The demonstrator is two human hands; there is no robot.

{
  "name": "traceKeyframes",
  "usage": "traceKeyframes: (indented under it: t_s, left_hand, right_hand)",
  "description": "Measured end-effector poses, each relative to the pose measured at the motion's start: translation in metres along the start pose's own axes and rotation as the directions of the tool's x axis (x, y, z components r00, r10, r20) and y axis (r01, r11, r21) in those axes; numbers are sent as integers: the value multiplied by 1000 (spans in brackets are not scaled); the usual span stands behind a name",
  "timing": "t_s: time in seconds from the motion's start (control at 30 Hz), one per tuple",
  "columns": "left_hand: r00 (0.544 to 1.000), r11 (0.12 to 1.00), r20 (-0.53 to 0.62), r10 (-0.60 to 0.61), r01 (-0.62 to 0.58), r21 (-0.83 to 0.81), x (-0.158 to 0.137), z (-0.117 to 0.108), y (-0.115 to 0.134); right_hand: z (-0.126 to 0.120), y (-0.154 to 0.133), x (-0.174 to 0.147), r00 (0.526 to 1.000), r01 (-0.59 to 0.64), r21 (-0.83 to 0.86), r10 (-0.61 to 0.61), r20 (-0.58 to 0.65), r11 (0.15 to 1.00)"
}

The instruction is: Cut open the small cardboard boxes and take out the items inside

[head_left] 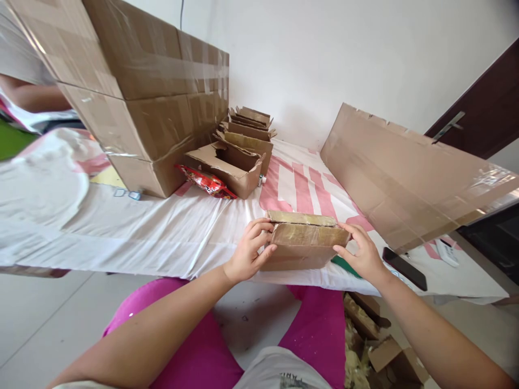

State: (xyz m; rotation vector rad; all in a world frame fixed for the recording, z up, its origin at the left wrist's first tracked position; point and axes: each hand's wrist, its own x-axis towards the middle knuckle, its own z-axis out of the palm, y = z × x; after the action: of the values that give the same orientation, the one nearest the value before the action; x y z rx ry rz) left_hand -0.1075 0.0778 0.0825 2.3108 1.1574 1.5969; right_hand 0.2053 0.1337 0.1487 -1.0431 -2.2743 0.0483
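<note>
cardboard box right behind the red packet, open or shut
Open: the cardboard box shows its dark inside, behind the red packet.

Both bare forearms (162, 324) forward and inward, left hand (248, 255) and right hand (365, 256) opposite each other, fingers (256, 231) bent

Looking onto a plain white wall (308, 54) across the back, finding soft, even light and a faint shadow (294, 121) on it, plus a thin dark cord (182, 13) near its upper edge. Spotting a dark brown door (486, 94) with a metal handle (450, 126) at the far right. Glancing down past a bench (141, 248) under a creased white cloth (198, 227) with pink stripes and patches, and meeting a pale tiled floor (24, 319) with a thin straight joint (46, 321) and small dark specks (244, 319).
</note>
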Motion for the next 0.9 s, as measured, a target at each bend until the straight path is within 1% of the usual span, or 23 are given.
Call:
traceKeyframes:
  t_s: [0.17,0.37,0.5,0.6,0.73,0.9]
  left_hand:
    - [1000,1000,-7,6,-6,7,0,0,1]
    - [999,999,15,-34,34,13,1,-1,2]
    - [999,1000,34,-5,5,-7,1,-5,3]
    - [998,999,57,36,-33,-43,0,-8,6]
    - [998,998,50,40,-37,-43,-1,-10,8]
    - [999,999,31,25,-26,24,1,-6,9]
  right_hand:
    - [0,-3,-2,1000,-8,23,8,-13,1000]
    - [0,-9,-5,999,25,51,-23,-40,998]
    - [-3,-13,-8,997,52,99,-45,-66,994]
    - [-7,-18,-9,994,111,176,-109,-21,978]
    - [-7,-24,-12,966,213,230,-239,95,950]
    - [5,-27,-13,967,212,118,-226,117,970]
